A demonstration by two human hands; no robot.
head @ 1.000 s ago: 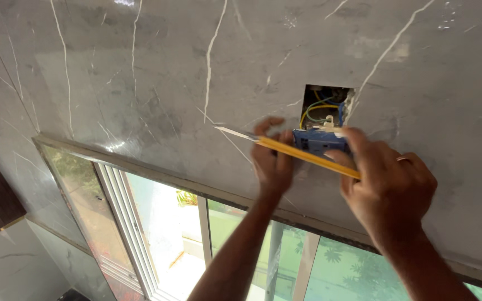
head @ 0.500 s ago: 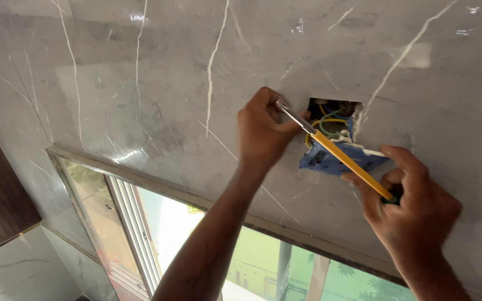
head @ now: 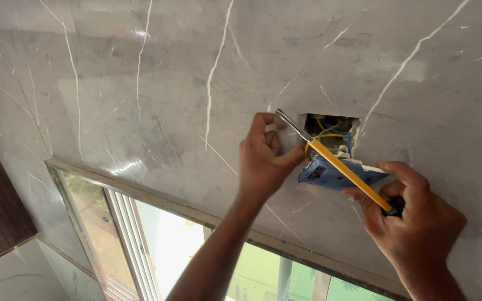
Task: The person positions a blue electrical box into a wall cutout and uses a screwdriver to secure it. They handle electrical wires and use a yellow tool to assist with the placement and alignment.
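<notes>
Head view: wall recess point(head: 330, 131) holds coloured wires point(head: 326, 134); blue switch module point(head: 333, 174) hangs out.

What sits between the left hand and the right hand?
In the head view, the blue switch module hangs from the wall cutout, between left hand and right hand.

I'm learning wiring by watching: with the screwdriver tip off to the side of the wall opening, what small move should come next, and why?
Probably swing the screwdriver tip toward the blue switch module: the right hand holds its handle, the tip rests by the left hand, and the module hangs out of the wall opening.
</notes>
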